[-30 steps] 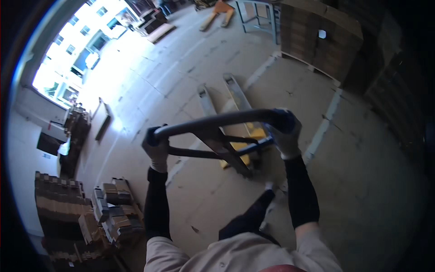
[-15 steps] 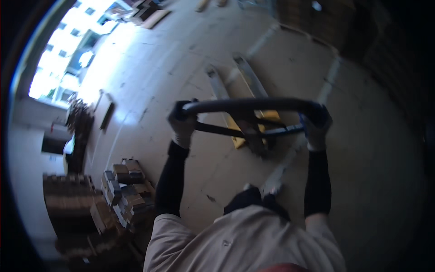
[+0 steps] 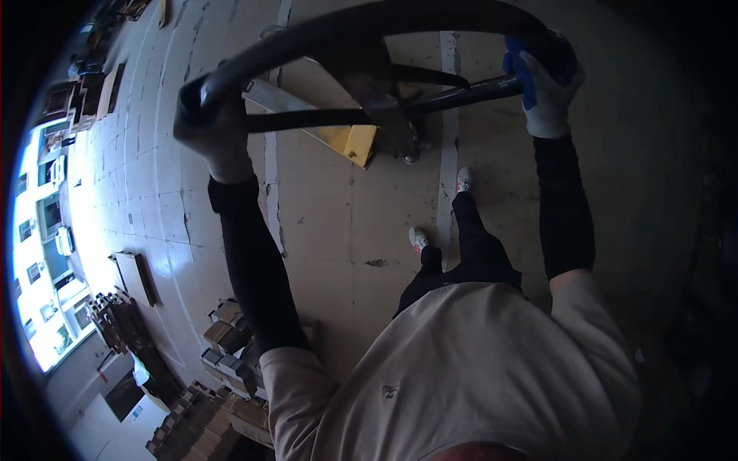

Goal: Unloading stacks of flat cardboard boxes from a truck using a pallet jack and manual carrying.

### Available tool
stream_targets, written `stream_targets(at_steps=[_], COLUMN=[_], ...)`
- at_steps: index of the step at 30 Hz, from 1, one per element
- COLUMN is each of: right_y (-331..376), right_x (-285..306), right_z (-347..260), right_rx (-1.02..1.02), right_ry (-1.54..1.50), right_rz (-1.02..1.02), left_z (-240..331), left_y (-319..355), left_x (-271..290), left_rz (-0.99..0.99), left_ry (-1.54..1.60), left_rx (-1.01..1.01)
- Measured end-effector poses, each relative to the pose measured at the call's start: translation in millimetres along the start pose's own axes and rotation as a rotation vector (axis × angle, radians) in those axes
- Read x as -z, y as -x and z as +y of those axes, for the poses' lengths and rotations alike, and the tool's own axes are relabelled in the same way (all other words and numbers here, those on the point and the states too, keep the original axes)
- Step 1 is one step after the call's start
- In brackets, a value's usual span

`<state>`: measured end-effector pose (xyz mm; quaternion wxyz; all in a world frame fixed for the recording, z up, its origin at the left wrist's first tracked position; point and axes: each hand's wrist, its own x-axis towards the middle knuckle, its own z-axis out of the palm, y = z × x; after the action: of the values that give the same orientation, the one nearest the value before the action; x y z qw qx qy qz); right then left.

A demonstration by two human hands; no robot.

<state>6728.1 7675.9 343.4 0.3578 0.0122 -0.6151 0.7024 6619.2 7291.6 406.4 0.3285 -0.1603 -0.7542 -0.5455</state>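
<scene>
A black loop handle of a pallet jack spans the top of the view, close to me. My gloved left hand is wrapped round its left end. At the right end my right hand, in a white and blue glove, grips the handle. Beyond and below the loop, the yellow base with a fork of the pallet jack rests on the floor. The handle and its shaft hide much of the base, and the other fork cannot be made out.
Stacked cardboard boxes stand at the lower left, beside dark bundled material. A flat board lies near the bright doorway. White lines cross the concrete floor by my feet.
The handle has come closer and higher in view, its left end tilted lower. The forks have swung leftward in view, and the surroundings have turned. Both hands keep their hold.
</scene>
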Motion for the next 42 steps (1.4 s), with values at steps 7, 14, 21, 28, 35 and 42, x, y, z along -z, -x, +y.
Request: stream_targets(at_steps=[7, 14, 21, 28, 35, 42], right_y=[14, -32, -116, -217, -341, -452], right_x=[-29, -26, -9, -32, -57, -109], right_z=[-6, 16, 64, 123, 185, 247], right_rx=[0.110, 0.156, 0.087, 0.060, 0.010, -0.060], right_ry=[-0.004, 0.062, -0.022, -0.016, -0.018, -0.144], right_rz=[0.084, 0.103, 0.029, -0.055, -0.139, -0.163], left_z=[-55, -70, -90, -119, -164, -232], left_y=[-40, -75, -122, -170, -244, -327], left_x=[-7, -55, -114, -155, -224, -276], left_rz=[-0.104, -0.125, -0.103, -0.036, 0.011, 0.070], left_ry=[0.010, -0.098, 0.010, 0.058, -0.138, -0.386], left_rx=[-0.123, -0.125, -0.074, 0.074, 0.061, -0.119])
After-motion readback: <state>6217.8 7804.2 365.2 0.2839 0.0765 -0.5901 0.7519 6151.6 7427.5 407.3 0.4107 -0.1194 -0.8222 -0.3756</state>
